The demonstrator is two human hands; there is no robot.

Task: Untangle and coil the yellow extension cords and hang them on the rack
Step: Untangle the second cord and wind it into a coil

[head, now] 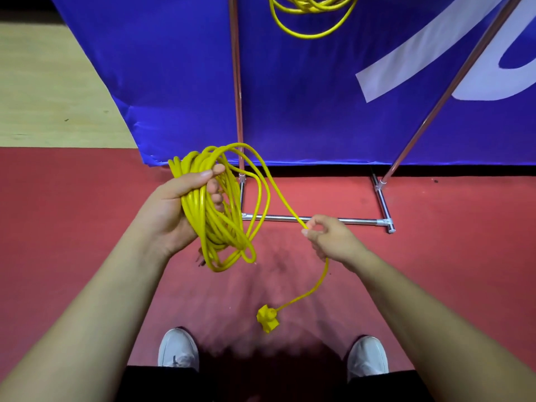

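My left hand point(177, 207) grips a thick bundle of yellow extension cord loops point(220, 224) that hang down from the palm. A free strand runs from the bundle's top down to my right hand point(330, 237), which pinches it between thumb and fingers. Below that hand the cord's tail dangles, ending in a yellow socket end point(267, 318) above the red floor. A second coiled yellow cord point(310, 13) hangs at the top of the metal rack point(238, 91), partly cut off by the frame's edge.
The rack's chrome base bars point(322, 219) lie on the red floor point(449, 256) just ahead of my hands. A blue banner point(304, 111) stands behind the rack. Pale wooden flooring point(49, 91) is at the far left. My white shoes point(178, 351) are at the bottom.
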